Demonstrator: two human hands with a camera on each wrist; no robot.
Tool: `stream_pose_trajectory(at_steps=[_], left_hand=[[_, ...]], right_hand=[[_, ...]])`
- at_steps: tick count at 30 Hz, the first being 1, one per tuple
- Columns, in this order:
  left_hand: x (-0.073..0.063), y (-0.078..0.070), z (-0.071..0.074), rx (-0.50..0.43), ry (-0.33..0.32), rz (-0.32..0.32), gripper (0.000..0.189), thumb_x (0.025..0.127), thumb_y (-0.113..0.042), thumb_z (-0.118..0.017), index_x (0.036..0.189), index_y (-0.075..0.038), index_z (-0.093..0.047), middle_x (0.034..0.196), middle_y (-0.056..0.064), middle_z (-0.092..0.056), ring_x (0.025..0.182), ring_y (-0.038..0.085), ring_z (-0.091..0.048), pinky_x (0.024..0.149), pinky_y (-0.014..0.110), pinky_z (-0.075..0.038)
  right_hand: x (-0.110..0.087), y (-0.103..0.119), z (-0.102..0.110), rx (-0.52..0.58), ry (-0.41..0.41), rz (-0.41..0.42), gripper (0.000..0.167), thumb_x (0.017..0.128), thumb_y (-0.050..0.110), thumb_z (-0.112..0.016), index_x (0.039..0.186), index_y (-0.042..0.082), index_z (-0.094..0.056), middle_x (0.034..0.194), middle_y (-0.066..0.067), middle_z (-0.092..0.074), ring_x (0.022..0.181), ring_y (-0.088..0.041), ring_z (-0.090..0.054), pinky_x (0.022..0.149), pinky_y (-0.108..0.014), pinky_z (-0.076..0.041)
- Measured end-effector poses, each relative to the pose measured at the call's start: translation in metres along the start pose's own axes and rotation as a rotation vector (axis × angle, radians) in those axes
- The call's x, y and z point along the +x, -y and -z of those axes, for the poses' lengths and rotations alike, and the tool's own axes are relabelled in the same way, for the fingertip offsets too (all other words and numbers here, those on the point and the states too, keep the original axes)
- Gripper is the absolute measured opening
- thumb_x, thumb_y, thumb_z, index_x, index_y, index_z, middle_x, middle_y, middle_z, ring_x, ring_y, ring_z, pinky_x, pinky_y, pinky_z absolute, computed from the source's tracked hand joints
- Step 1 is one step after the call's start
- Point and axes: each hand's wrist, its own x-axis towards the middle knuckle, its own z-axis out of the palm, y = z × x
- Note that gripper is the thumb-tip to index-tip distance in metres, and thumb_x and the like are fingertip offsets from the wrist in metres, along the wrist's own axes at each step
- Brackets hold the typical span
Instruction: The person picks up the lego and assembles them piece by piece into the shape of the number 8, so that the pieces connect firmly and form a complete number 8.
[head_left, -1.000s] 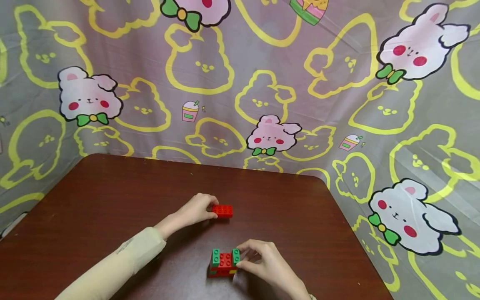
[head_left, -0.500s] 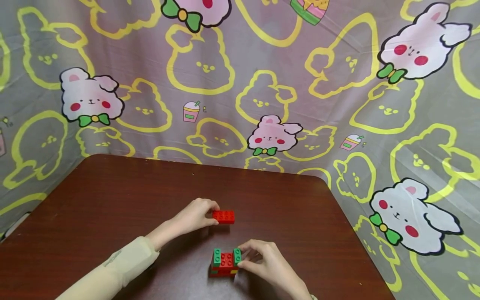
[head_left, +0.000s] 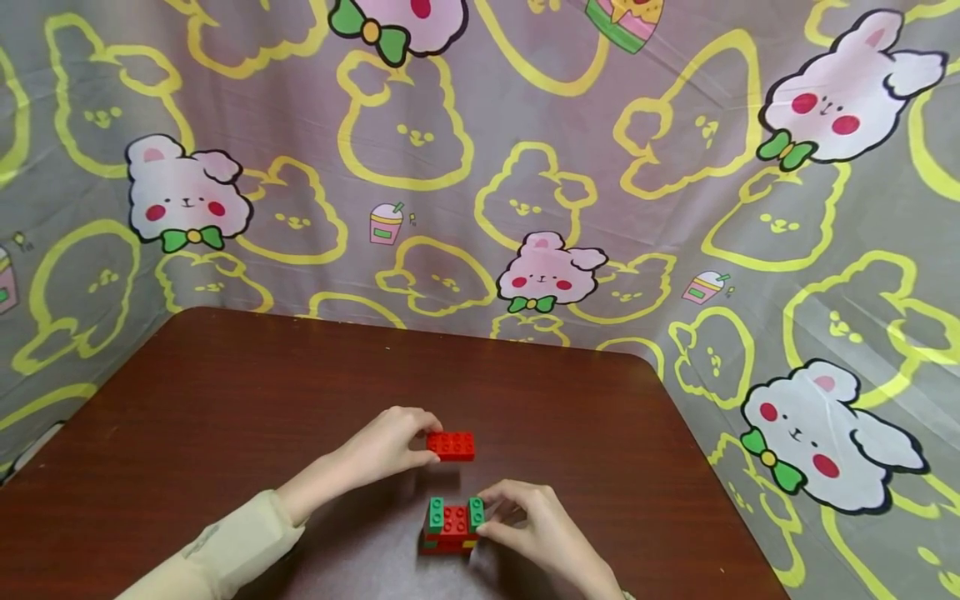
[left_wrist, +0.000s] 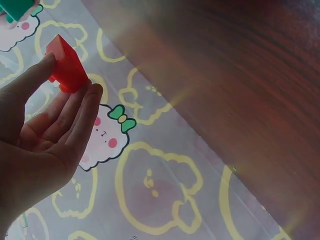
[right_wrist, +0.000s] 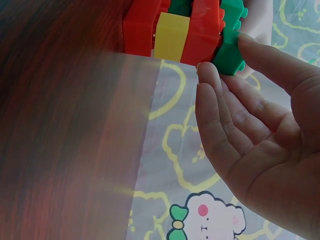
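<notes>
A red toy building brick (head_left: 453, 447) with studs on top is pinched at its left end by my left hand (head_left: 386, 450), held over the table just beyond a small stack. Thumb and fingertips grip the same brick (left_wrist: 67, 65) in the left wrist view. The stack's red upper layer (head_left: 454, 522) carries a green brick (head_left: 437, 515) at the left and another green brick (head_left: 476, 514) at the right. My right hand (head_left: 536, 521) pinches that right green brick. Lower in the stack, the right wrist view shows a yellow brick (right_wrist: 171, 37) between red ones.
The dark brown wooden table (head_left: 315, 358) extends behind and to both sides of the hands. A grey curtain (head_left: 450, 100) printed with cartoon rabbits and yellow outlines hangs around its far and side edges.
My left hand has brought the red brick nearer to me and slightly right, closer to the stack. The right hand stays at the stack's right green brick.
</notes>
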Motion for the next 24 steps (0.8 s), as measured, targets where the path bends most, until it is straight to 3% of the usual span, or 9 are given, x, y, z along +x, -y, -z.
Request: stream_pose_trajectory(at_steps=[24], left_hand=[[-0.018, -0.024, 0.017, -0.014, -0.043, -0.032, 0.029, 0.077, -0.022, -0.085, 0.099, -0.008, -0.073, 0.090, -0.001, -0.073, 0.077, 0.006, -0.061, 0.070, 0.022, -0.054]], right_hand=[[0.000, 0.002, 0.000, 0.024, -0.008, 0.003, 0.019, 0.088, 0.022, -0.075, 0.104, 0.014, -0.070, 0.090, -0.004, -0.075, 0.075, -0.001, -0.068, 0.066, -0.019, -0.056]])
